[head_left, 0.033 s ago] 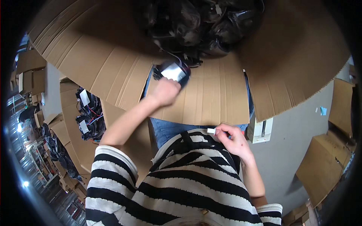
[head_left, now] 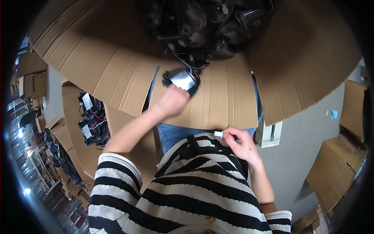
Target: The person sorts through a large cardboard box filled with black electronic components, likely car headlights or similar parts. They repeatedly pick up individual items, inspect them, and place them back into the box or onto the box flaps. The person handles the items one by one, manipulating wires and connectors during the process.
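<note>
My left hand point(head_left: 173, 102) is closed on the near edge of a rounded black part with a pale, shiny flat patch point(head_left: 184, 79). The part is slightly blurred and sits over the cardboard flap; a thin wire rises from its far side. Close to my waist, my right hand point(head_left: 242, 143) pinches a small white rectangular piece point(head_left: 218, 133) between thumb and fingers. Beyond the left hand, inside the large cardboard box point(head_left: 222, 93), lies a heap of dark, glossy, plastic-wrapped parts point(head_left: 194, 25).
To the left, another open carton point(head_left: 74, 117) holds black parts point(head_left: 93, 132) with white labels and coloured wires. A white box point(head_left: 269, 136) stands on the grey floor point(head_left: 292, 156) at the right. Further right are brown cartons point(head_left: 333, 169).
My left hand and the black part have shifted slightly to the right and toward me. My right hand has barely moved.
</note>
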